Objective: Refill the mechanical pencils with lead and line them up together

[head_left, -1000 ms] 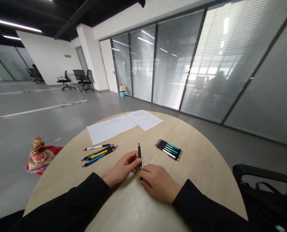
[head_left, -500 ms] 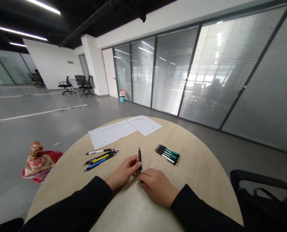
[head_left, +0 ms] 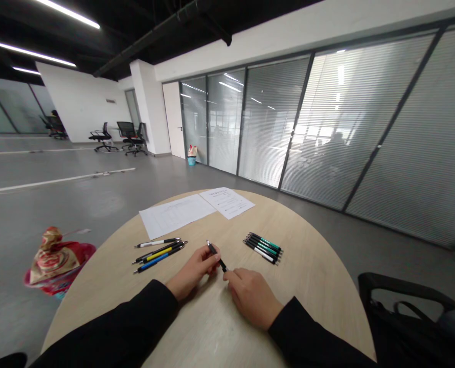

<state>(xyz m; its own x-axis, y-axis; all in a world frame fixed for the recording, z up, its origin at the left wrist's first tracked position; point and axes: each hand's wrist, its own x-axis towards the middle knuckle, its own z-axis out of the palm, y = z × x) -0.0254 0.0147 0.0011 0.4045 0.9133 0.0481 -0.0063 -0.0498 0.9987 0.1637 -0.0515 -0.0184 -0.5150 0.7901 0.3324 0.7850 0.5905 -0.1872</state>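
Observation:
Between my two hands is a black pen (head_left: 222,265), tilted with its silver end up and to the left. My left hand (head_left: 195,270) pinches its upper part between thumb and fingers. At the lower end, the closed fingers of my right hand (head_left: 252,295) grip the pen. To the left lies a loose group of pens, among them a white one (head_left: 156,243), a yellow one (head_left: 162,252) and a blue one (head_left: 159,259). On the right, several green, black and white pens (head_left: 263,247) lie side by side in a neat row.
Two printed paper sheets (head_left: 177,213) lie at the far side of the round wooden table (head_left: 304,306). A bin with a red and tan bag (head_left: 59,260) stands on the floor at left. A black chair (head_left: 407,286) is at right.
The black pen has swung from nearly upright to a slant, its top end moving left and down. Both hands stay in about the same place. The view has shifted slightly.

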